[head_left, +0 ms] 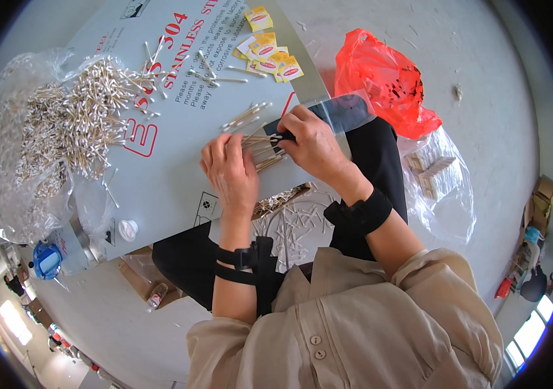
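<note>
Between my hands several cotton swabs [262, 151] lie side by side on the grey sheet-covered table [179, 162]. My left hand [229, 174] is closed, its fingertips and thumb on one end of these swabs. The curled fingers of my right hand [315, 144] are at their other end, over a small black piece [283, 137]; what exactly they pinch is partly hidden. A clear plastic sleeve [346, 111] with a dark part reaches out from beside my right hand past the table edge. A small row of loose swabs [248, 117] lies just beyond my fingers.
A large clear bag [4, 142] spills a heap of cotton swabs [72, 117] at left. Small yellow-and-white cards [268, 50] lie at the far edge. A red plastic bag [380, 81] and a clear bag of white packs [442, 175] are at right. Swabs litter the floor.
</note>
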Motion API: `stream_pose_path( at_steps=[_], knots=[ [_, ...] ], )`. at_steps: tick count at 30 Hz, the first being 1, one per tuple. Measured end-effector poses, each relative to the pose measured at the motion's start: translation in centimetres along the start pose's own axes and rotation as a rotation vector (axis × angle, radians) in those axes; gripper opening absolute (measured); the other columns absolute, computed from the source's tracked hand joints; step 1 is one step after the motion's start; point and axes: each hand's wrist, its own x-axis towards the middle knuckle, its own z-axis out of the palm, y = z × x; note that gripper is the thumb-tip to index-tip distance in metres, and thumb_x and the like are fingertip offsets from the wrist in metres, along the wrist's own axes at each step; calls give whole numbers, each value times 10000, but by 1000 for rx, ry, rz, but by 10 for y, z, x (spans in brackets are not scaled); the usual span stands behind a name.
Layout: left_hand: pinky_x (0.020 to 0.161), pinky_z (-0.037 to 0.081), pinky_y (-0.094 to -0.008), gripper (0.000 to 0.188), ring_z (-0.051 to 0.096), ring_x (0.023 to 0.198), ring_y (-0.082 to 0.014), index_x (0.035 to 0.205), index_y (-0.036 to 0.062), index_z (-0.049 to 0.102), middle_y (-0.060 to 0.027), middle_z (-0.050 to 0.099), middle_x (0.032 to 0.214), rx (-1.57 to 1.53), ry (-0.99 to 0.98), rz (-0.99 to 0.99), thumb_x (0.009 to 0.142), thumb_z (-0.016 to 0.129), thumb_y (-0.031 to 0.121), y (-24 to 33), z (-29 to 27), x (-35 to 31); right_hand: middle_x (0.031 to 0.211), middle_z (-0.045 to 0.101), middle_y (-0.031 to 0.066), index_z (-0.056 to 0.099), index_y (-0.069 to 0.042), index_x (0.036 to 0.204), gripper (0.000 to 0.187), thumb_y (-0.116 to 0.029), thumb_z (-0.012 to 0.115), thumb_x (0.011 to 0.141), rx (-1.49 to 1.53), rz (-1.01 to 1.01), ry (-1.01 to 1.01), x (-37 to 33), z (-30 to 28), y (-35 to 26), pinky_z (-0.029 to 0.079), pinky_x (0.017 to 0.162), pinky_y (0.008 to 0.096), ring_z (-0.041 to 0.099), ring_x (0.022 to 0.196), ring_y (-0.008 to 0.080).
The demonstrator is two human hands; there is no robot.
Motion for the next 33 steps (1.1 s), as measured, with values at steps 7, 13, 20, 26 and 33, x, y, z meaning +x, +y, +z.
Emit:
stream_pose_path(
  at_steps=[7,13,20,26,33],
  knots=[
    [797,426,-391,188,538,897,-254,832,88,608,-21,578,865,12,-153,119,698,726,30,-6,1,28,893,568,113,641,-42,847,173,-62,719,695,26,74,94,-7,7,-2,494,776,409,588,914,324],
    [765,426,-398,152,534,875,-263,780,78,582,-49,573,833,-41,-234,147,711,703,17,-9,0,33,861,569,80,654,-75,795,93,-74,696,712,-91,-40,163,0,18,3,500,727,393,592,866,292],
    [738,434,-389,74,525,850,-273,762,47,564,-67,560,814,151,-279,319,772,625,5,-7,-4,49,836,548,57,643,-86,782,100,-47,693,704,-83,-83,115,3,17,7,493,711,365,581,853,267],
    [752,460,-390,103,538,862,-282,840,30,611,-78,558,868,38,-96,173,765,617,-40,2,-7,30,856,577,68,659,-85,790,93,-38,667,709,4,-1,208,1,20,11,508,715,382,597,866,292],
    [736,482,-386,198,555,878,-273,894,50,642,-67,554,874,-19,47,59,721,686,-36,-8,-3,17,893,580,75,683,-89,824,177,-17,709,663,81,26,224,0,17,4,510,742,386,591,901,293]
  ],
)
